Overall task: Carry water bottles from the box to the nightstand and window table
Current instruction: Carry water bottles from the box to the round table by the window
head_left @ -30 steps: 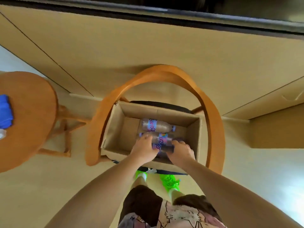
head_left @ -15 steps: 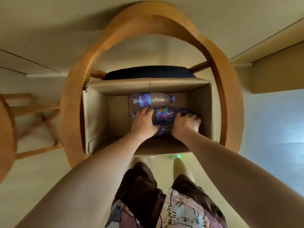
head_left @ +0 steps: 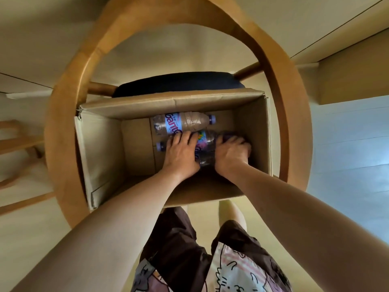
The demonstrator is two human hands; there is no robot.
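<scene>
An open cardboard box (head_left: 101, 152) stands on a chair seat. On the box floor lie several clear water bottles with purple caps. One bottle (head_left: 183, 123) rests untouched against the far wall. My left hand (head_left: 181, 153) is closed over a bottle whose cap (head_left: 160, 146) sticks out to the left. My right hand (head_left: 231, 154) curls over the purple end of another bottle near the right wall. Between the two hands a colourful label and dark bottle body (head_left: 205, 148) show; which bottle they belong to is unclear.
The box sits on a round-backed wooden chair (head_left: 63, 127) with a dark seat cushion (head_left: 179, 84). Wooden legs of another piece of furniture (head_left: 19, 142) are at the left. My legs and patterned shorts are below the box, with pale floor around.
The view has tilted down and closer over the box. Both hands have reached deeper in and closed over the nearer bottles. The far bottle has not moved.
</scene>
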